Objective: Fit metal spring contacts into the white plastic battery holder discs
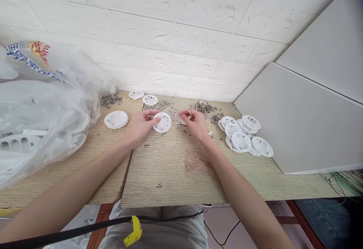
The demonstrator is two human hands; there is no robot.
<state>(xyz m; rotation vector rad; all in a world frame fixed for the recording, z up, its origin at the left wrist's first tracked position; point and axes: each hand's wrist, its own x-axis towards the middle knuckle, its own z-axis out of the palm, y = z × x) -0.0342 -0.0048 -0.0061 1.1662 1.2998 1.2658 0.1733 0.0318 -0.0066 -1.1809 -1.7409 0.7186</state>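
Observation:
My left hand (144, 125) grips a round white plastic disc (162, 122) by its left edge, thumb on top. The disc has slots and small metal parts in its face. To its right, my right hand (195, 122) has thumb and index finger pinched together near the small metal pieces (175, 115); whatever sits between the fingertips is too small to make out. The two hands are apart. More loose metal clips (202, 107) lie in a dark pile just behind my right hand. A short stack of white discs (116, 119) lies left of my left hand.
A heap of slotted white discs (241, 141) lies on the right, by a grey panel (312, 120). On the left bulges a clear plastic bag (56, 101) full of discs. Two discs (150, 99) rest near the white wall (159, 64). A black cable (99, 224) crosses low in front.

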